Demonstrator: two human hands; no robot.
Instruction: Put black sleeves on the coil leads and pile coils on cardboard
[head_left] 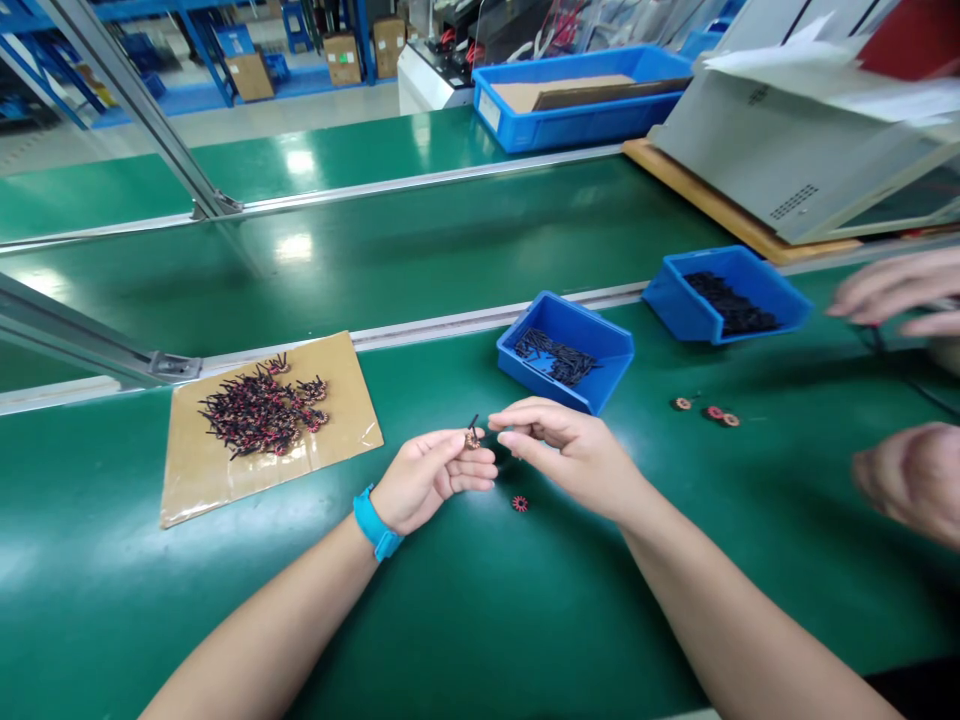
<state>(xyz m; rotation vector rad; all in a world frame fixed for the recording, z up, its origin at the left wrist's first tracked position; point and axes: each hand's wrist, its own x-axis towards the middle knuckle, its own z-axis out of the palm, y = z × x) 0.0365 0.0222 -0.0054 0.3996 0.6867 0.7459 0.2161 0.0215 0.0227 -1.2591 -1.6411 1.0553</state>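
Observation:
My left hand point(435, 475), with a blue band at the wrist, holds a small copper-coloured coil point(472, 439) between thumb and fingers; a black sleeve sticks up from it. Just to the right, my right hand point(566, 445) has thumb and fingertips pinched near the coil; whatever is between them is too small to make out. A red ring-shaped coil point(520, 504) lies on the green table point(465, 620) below my hands. Behind them stands a blue bin point(555, 390) with thin black sleeves point(559, 358) in it.
Finished-looking coils point(262, 410) are heaped on a cardboard sheet point(352, 400) at left. A second blue bin point(682, 310) stands right of the first. Several small coils point(712, 412) lie near another person's hands point(911, 290). Metal posts point(142, 110) rise at left.

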